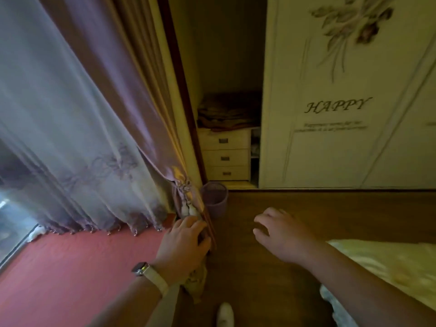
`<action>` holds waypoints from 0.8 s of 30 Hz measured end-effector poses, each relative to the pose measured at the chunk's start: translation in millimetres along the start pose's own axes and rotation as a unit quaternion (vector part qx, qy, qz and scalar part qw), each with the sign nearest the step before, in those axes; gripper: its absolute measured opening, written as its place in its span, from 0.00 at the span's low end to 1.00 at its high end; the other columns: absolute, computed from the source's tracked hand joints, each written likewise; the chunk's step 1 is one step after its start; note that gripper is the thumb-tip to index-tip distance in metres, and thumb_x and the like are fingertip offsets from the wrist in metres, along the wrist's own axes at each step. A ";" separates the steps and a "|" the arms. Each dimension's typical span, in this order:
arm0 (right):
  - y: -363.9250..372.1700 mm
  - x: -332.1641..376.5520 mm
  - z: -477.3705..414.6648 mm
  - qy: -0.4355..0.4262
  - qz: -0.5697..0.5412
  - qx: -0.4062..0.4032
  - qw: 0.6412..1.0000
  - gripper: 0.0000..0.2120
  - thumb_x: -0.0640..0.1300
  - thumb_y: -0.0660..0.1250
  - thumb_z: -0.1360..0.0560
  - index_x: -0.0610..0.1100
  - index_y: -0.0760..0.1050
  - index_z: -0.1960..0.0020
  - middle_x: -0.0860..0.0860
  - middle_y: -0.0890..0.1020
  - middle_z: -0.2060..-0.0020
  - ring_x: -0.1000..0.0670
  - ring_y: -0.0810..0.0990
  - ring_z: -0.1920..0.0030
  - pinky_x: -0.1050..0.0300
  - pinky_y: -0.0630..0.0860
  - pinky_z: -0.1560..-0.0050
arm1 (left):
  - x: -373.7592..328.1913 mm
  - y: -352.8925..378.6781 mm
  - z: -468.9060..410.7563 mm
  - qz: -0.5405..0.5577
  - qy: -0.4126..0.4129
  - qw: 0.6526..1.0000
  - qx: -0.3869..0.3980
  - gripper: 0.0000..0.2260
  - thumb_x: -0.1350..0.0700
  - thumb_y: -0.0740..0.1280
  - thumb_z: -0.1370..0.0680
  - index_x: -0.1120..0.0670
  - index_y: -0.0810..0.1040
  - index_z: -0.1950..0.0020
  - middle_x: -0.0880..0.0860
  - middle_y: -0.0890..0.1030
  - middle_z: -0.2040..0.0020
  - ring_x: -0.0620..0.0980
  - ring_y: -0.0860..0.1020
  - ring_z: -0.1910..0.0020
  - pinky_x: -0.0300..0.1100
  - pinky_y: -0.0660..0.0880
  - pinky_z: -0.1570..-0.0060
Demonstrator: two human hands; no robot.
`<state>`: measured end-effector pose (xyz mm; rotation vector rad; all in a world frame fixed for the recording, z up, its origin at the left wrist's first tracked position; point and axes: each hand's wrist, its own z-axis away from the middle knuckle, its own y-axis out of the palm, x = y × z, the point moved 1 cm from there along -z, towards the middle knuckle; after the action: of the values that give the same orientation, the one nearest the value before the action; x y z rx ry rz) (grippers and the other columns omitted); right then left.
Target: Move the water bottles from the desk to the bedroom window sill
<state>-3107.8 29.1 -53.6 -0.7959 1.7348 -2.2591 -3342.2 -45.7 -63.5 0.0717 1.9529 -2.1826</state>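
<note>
No bottles in view, hence no bearing or axis to give: none on the red sill (82,267), none in either hand. At the sill's right edge, left hand (184,244), nearer, fingers together, resting there. Right of the sill, right hand (280,232), fingers loosely curled, slightly spread, empty. Beyond the sill's corner, one bin (214,199).

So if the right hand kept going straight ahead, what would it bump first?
Probably the purple bin; the right hand points toward it, with only floor between, though depth is hard to judge.
</note>
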 end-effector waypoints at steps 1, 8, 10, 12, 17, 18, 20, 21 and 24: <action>-1.4 -7.0 -5.9 0.010 -0.001 0.000 1.000 0.21 0.59 0.53 0.19 0.55 0.67 0.28 0.55 0.69 0.32 0.51 0.67 0.32 0.51 0.67 0.33 | -2.6 2.2 -14.0 -0.001 0.010 1.000 0.003 0.21 0.41 0.57 0.19 0.43 0.67 0.26 0.44 0.66 0.26 0.49 0.64 0.27 0.49 0.64 0.30; -5.8 -39.6 -71.5 0.070 0.005 0.017 0.997 0.22 0.60 0.52 0.19 0.56 0.66 0.27 0.55 0.69 0.31 0.51 0.67 0.30 0.51 0.65 0.33 | 1.6 14.7 -121.3 0.030 0.068 0.997 0.037 0.20 0.41 0.55 0.19 0.43 0.68 0.28 0.43 0.69 0.29 0.48 0.66 0.29 0.49 0.66 0.31; -11.6 -46.4 -93.3 0.083 0.012 0.017 0.996 0.22 0.60 0.52 0.19 0.55 0.66 0.27 0.55 0.69 0.30 0.51 0.67 0.31 0.52 0.67 0.34 | 4.4 13.9 -153.7 0.041 0.087 0.994 0.050 0.20 0.41 0.56 0.19 0.42 0.68 0.28 0.43 0.69 0.29 0.47 0.66 0.29 0.49 0.66 0.30; -21.3 -52.7 -114.6 0.101 0.019 0.009 0.995 0.22 0.60 0.52 0.18 0.55 0.66 0.27 0.55 0.68 0.29 0.51 0.68 0.30 0.52 0.67 0.33 | 6.6 11.6 -185.7 0.038 0.114 0.991 0.061 0.20 0.40 0.55 0.19 0.42 0.67 0.28 0.43 0.68 0.29 0.47 0.65 0.28 0.50 0.65 0.29; -42.9 -72.6 -152.9 0.162 0.031 -0.027 0.986 0.22 0.59 0.52 0.18 0.55 0.66 0.27 0.53 0.70 0.31 0.50 0.69 0.32 0.52 0.67 0.34 | -4.8 0.8 -258.9 0.011 0.190 0.980 0.051 0.21 0.40 0.54 0.19 0.42 0.65 0.26 0.44 0.66 0.26 0.47 0.62 0.25 0.49 0.60 0.27; -46.3 -77.8 -156.0 0.173 0.034 -0.032 0.984 0.22 0.59 0.52 0.18 0.54 0.67 0.28 0.53 0.71 0.32 0.50 0.70 0.33 0.52 0.67 0.35 | -10.0 -1.2 -271.4 0.011 0.201 0.978 0.052 0.21 0.40 0.54 0.19 0.42 0.65 0.26 0.44 0.66 0.25 0.47 0.62 0.25 0.49 0.59 0.27; -53.6 -87.2 -158.2 0.196 0.035 -0.039 0.979 0.22 0.59 0.52 0.18 0.54 0.67 0.28 0.53 0.71 0.33 0.49 0.70 0.34 0.52 0.68 0.37 | -22.2 -5.5 -292.4 0.018 0.221 0.973 0.063 0.22 0.40 0.55 0.18 0.42 0.63 0.25 0.44 0.64 0.24 0.47 0.61 0.24 0.50 0.58 0.26; -57.3 -91.9 -158.3 0.208 0.036 -0.043 0.977 0.22 0.59 0.52 0.18 0.53 0.68 0.28 0.52 0.71 0.33 0.49 0.71 0.34 0.52 0.68 0.37 | -28.5 -8.1 -301.2 0.020 0.231 0.971 0.066 0.22 0.40 0.55 0.18 0.42 0.63 0.25 0.44 0.64 0.24 0.47 0.60 0.24 0.51 0.59 0.26; -67.8 -106.0 -158.6 0.238 0.041 -0.063 0.968 0.21 0.59 0.52 0.18 0.52 0.68 0.30 0.52 0.72 0.35 0.49 0.72 0.36 0.53 0.69 0.39 | -47.9 -13.3 -324.3 0.021 0.262 0.963 0.065 0.22 0.40 0.55 0.18 0.42 0.63 0.25 0.44 0.64 0.24 0.47 0.61 0.25 0.51 0.60 0.26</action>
<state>-3088.8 230.5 -49.4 -0.1956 2.0787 -2.4421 -3331.7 281.8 -81.0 0.7766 2.0144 -2.4390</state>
